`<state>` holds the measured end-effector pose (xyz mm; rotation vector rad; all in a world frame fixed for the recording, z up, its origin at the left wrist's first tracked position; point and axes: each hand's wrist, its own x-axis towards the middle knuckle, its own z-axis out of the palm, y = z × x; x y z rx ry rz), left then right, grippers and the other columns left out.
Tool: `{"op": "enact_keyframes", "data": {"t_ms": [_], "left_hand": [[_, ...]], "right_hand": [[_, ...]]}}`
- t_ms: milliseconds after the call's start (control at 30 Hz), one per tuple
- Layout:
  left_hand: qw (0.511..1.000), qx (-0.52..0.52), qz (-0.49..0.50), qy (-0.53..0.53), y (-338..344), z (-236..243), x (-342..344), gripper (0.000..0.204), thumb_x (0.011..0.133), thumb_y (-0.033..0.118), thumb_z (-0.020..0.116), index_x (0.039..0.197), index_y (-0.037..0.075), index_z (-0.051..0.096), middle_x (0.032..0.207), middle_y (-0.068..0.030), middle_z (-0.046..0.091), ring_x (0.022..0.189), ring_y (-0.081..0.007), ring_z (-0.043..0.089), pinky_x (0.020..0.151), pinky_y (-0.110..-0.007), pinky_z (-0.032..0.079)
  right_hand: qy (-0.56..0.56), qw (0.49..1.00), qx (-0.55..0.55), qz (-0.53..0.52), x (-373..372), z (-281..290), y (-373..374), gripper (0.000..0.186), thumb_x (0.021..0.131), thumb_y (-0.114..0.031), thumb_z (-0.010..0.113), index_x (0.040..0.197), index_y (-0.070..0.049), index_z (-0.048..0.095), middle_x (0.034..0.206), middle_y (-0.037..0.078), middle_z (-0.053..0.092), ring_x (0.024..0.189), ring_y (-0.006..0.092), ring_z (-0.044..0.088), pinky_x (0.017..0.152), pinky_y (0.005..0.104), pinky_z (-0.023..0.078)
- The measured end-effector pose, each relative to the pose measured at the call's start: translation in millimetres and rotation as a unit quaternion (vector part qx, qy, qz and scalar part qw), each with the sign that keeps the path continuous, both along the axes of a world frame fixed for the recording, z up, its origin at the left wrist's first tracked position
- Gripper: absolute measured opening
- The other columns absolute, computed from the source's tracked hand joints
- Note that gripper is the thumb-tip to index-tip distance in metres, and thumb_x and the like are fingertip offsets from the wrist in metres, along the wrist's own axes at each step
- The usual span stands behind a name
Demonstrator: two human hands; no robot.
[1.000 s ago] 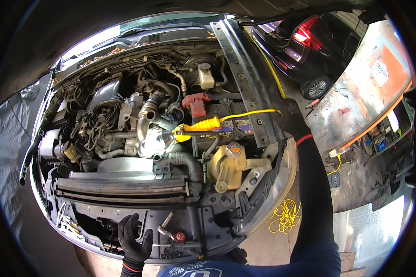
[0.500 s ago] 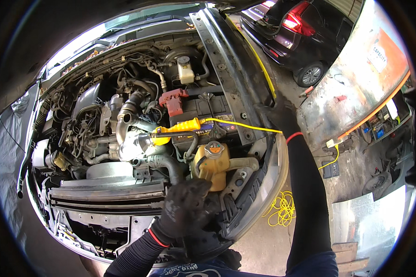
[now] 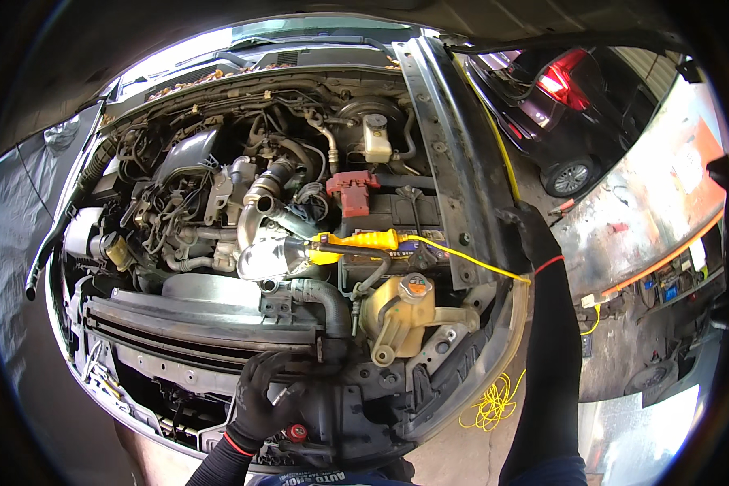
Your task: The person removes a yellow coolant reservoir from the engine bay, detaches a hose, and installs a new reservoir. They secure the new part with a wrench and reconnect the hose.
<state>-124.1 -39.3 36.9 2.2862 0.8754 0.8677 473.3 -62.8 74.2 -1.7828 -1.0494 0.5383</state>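
Note:
My left hand (image 3: 266,398), in a black glove, is over the front panel of the engine bay, fingers curled. A small shiny metal piece (image 3: 281,396) shows between its thumb and fingers; its kind is unclear. Close by sits a round red thing (image 3: 297,432). My right hand (image 3: 528,233), also gloved, is at the fender edge near a yellow cord (image 3: 478,266); its fingers blend into the dark bodywork. A yellow-handled work lamp (image 3: 356,240) lies across the engine and the battery (image 3: 421,215), its clear head over the pipes.
A yellowish coolant tank (image 3: 401,314) with a cap stands in front of the battery. The radiator top (image 3: 202,324) spans the front. Coiled yellow cord (image 3: 494,402) lies on the floor at right. A dark car (image 3: 616,121) and a worn panel (image 3: 648,194) stand beyond.
My left hand has moved left and down, away from beside the coolant tank. My right hand has shifted slightly down and right in view. The view itself has shifted; the lamp stays in place.

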Motion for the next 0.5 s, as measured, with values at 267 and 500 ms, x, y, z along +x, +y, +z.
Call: {"op": "enact_keyframes", "data": {"t_ms": [267, 500], "left_hand": [[0.999, -0.034, 0.003, -0.006, -0.8, -10.8, 3.9, 0.056, 0.084, 0.025, 0.086, 0.132, 0.004, 0.066, 0.124, -0.0184, 0.071, 0.116, -0.0394, 0.065, 0.1, -0.049, 0.053], [0.999, 0.04, -0.013, 0.002, 36.1, 17.8, 60.0, 0.062, 0.084, 0.031, 0.085, 0.137, 0.007, 0.065, 0.129, -0.0188, 0.063, 0.124, -0.0408, 0.058, 0.108, -0.054, 0.046]], "right_hand": [[-0.219, 0.975, 0.013, 0.027, 24.7, -10.2, -8.7, 0.04, 0.111, -0.026, 0.05, 0.128, 0.004, 0.071, 0.12, 0.012, 0.075, 0.113, 0.0169, 0.065, 0.103, 0.0333, 0.048], [-0.234, 0.97, 0.0, 0.07, 56.0, -29.9, 14.6, 0.044, 0.113, -0.026, 0.046, 0.145, 0.0, 0.062, 0.142, 0.017, 0.066, 0.129, 0.025, 0.062, 0.11, 0.0364, 0.046]]}}
